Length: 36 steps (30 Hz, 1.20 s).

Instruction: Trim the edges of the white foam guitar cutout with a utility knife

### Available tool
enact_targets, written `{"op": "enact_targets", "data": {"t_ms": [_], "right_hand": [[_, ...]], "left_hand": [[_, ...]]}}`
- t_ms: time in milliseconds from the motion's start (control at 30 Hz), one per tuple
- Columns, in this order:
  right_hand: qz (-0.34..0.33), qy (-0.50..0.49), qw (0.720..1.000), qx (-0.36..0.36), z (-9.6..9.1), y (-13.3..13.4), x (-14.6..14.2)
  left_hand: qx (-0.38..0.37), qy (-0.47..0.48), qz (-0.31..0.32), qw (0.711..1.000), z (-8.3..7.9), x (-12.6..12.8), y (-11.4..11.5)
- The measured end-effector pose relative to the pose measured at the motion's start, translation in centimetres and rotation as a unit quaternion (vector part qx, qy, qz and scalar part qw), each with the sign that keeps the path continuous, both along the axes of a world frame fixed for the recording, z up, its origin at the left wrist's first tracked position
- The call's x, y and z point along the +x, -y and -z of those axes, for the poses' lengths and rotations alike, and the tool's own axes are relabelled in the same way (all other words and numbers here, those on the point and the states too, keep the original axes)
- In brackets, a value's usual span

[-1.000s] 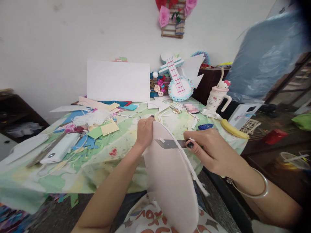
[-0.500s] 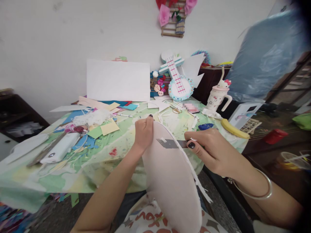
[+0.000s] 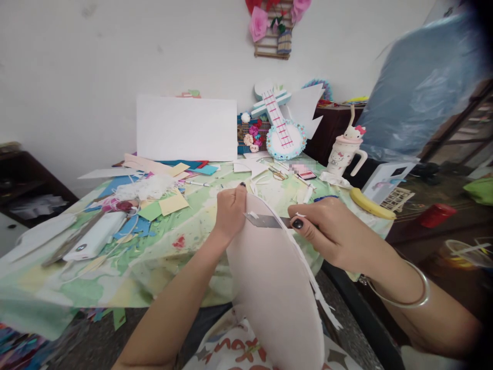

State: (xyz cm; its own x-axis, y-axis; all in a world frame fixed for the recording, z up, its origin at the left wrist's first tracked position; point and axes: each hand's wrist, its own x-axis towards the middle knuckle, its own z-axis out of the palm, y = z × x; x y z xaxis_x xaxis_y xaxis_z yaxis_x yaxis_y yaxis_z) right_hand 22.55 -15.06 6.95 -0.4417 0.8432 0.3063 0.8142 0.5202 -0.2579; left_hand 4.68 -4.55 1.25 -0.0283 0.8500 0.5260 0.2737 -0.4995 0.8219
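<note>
A pale pink oval foam board (image 3: 275, 288) stands on edge between my lap and the table. My left hand (image 3: 230, 211) is closed around its top rim. My right hand (image 3: 327, 231) is closed on a utility knife (image 3: 269, 221), whose grey blade lies across the board's upper right edge. A thin white trimmed strip (image 3: 321, 300) hangs down along the board's right edge.
The table (image 3: 162, 257) has a green patterned cloth strewn with coloured paper scraps, a white power bank (image 3: 94, 237), scissors (image 3: 278, 174), a banana (image 3: 370, 204) and a cartoon-cat mug (image 3: 344, 150). A white board (image 3: 187, 128) and a foam guitar craft (image 3: 283, 128) lean on the wall.
The knife and my right hand have moved up along the board's right edge toward its top. The trimmed strip hangs longer. My left hand has kept its hold.
</note>
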Motion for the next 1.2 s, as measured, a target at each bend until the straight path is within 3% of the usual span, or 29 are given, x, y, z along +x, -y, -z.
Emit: {"op": "enact_targets", "data": {"t_ms": [233,467,700,1200], "right_hand": [[-0.002,0.005,1.000,-0.010,-0.3,-0.6,-0.1],[-0.015,-0.015,1.000,0.000,-0.2,-0.4,0.0],[-0.038,-0.045,0.998,0.010,-0.2,-0.2,-0.6],[-0.024,-0.036,0.999,-0.028,1.2,-0.4,1.1]], "left_hand": [[0.018,-0.025,0.023,0.999,-0.4,0.1,0.4],[-0.004,0.024,0.032,0.999,-0.4,0.2,0.2],[0.034,0.009,0.021,0.999,-0.3,0.3,-0.2],[-0.016,0.073,0.066,0.995,0.2,-0.1,0.4]]}}
